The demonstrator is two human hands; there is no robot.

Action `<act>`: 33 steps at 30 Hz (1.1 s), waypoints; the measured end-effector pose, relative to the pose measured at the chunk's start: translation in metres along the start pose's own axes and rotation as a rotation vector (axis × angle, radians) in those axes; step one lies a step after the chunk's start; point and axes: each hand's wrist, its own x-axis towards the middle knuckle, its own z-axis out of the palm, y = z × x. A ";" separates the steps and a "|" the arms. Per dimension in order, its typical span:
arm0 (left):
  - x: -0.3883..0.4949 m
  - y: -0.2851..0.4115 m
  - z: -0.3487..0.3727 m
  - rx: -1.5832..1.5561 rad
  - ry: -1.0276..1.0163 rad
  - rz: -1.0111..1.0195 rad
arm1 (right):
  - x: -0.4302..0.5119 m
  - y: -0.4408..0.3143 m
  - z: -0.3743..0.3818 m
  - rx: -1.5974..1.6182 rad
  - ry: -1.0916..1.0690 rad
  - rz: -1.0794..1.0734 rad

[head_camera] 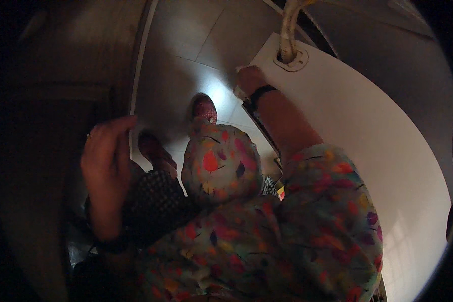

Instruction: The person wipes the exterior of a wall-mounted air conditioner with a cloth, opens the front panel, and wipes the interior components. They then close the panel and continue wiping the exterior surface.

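My right hand (252,80) is curled at the near edge of a white panel (347,113), likely the top of an appliance. Pale bits of an object (241,93) show at both ends of the fist; I cannot tell what it is. A dark band circles that wrist. On the left, my left hand (107,151) hangs in the air with loosely bent fingers and a ring, holding nothing visible. Dim light blurs its fingertips. A ribbed pale hose (288,41) enters an oval collar (292,60) at the panel's far corner.
Grey floor tiles (173,34) carry a bright light spot (217,92). My feet wear dark red shoes (204,107). Dark wooden panelling (60,56) stands on the left. Below my left hand is dark checked fabric (154,192). Patterned clothing (226,234) covers my body.
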 end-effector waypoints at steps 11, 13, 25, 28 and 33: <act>-0.011 -0.001 0.080 -0.036 0.026 -0.004 | 0.008 0.058 0.017 -0.159 0.103 -0.378; -0.016 -0.002 0.098 -0.085 0.043 -0.054 | 0.018 0.084 0.017 -0.142 0.015 -0.389; -0.045 0.026 0.136 -0.411 -0.056 -0.351 | 0.056 0.203 -0.032 -0.117 0.198 0.048; -0.061 0.041 0.132 -0.454 -0.038 -0.402 | 0.030 0.192 -0.042 -0.151 0.259 0.022; -0.105 0.071 0.124 -0.587 -0.116 -0.571 | -0.032 0.189 -0.073 -0.097 0.222 -0.166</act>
